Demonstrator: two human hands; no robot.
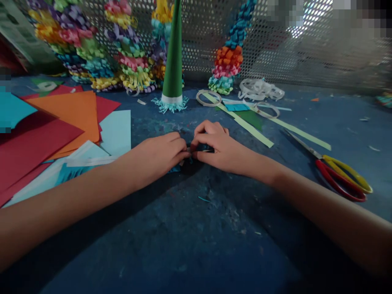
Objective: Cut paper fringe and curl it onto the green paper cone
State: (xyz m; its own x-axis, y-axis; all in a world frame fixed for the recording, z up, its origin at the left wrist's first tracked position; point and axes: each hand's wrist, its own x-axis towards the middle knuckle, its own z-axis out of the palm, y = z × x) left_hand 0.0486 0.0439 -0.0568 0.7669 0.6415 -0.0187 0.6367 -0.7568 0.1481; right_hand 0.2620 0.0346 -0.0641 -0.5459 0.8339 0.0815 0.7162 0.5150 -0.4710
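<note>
My left hand [165,149] and my right hand [214,143] meet just above the blue table, fingertips nearly touching. Both are closed in a pinch on something small and mostly hidden by the fingers. Bits of blue paper [175,168] show beneath the left fingertips. Beyond the hands stands a tall green paper cone [173,69] with a white band and a light blue fringe at its base.
Coloured paper sheets [76,110] overlap at left. Red-and-yellow-handled scissors [339,175] lie at right, blades partly open. Green paper strips [254,131], a tape ring [208,98] and tangled white strips [260,89] lie farther back. Curled-paper cones [226,61] stand before a perforated metal panel [199,45].
</note>
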